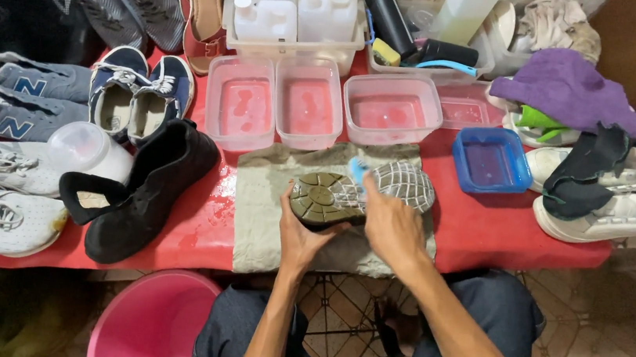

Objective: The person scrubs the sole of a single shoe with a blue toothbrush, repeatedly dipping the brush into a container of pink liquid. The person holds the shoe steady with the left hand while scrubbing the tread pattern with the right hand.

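Two hands at work, head view only. Left hand (298, 235) cups the heel end of an upturned shoe (360, 193), fingers curled around the olive-and-white sole. Right hand (386, 223) is closed on a small blue brush (356, 171) pressed against the sole's middle. Shoe rests sole-up on a grey towel (259, 212) spread over the red table (501, 237), just in front of the person.

Step in hand, as I read it: scrubbing the tread. Next move likely calls for a firm grip at the heel and short strokes toward the toe.

Counts: three clear tubs (308, 103) of water in a row, one blue tub (491, 159) to the right, one black high-top shoe (145, 188) left of the towel, one pink bucket (153, 322) below the table edge.
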